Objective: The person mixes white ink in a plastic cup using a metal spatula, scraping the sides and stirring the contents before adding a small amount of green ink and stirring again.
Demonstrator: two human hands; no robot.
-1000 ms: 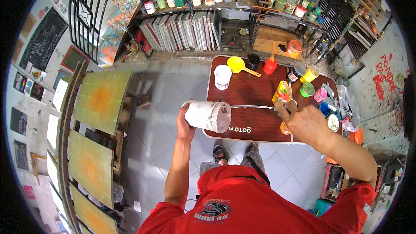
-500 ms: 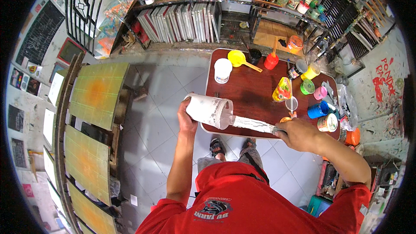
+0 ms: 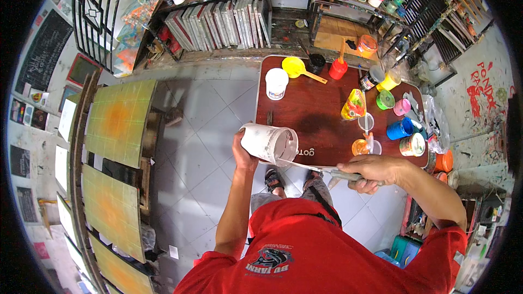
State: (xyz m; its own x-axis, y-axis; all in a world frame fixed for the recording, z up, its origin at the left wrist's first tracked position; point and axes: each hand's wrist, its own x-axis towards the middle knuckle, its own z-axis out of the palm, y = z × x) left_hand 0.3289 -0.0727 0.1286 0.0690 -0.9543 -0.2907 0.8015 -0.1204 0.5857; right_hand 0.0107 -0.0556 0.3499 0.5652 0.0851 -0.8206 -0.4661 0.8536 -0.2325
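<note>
Head view: white tub point(image 3: 265, 142) tipped on its side, held in the air by the near left edge of the bench point(image 3: 321, 95), mouth turned to the right. Left hand point(image 3: 243, 151) wrapped around the base end, gripping it. Long, thin spatula point(image 3: 322, 168) reaching across to the lower part of the mouth, seen nearly edge-on; cannot tell how far inside. Right hand point(image 3: 376, 172) folded around the spatula's greyish handle, above the near edge of the bench.

On the bench, just beyond the tub, another white container point(image 3: 277, 83), upright. Farther along the back, a round yellow vessel point(image 3: 293, 67) with a wooden stick, a black pot point(image 3: 316, 63), and a red pot point(image 3: 338, 69) with an upright stick. Toward the right, a yellow-and-red pouch point(image 3: 353, 105), a green tub point(image 3: 385, 99), a pink tub point(image 3: 402, 107), and a blue tub point(image 3: 400, 129) tilted over. Nearer the right hand, an orange tub point(image 3: 360, 147).

Below, red shirt point(image 3: 321, 250) and sandalled feet on grey floor tiles point(image 3: 193, 114). At left, olive panels point(image 3: 117, 122) with orange centres on a rack. Behind the bench, a row of upright frames point(image 3: 218, 27) under a shelf of jars.
</note>
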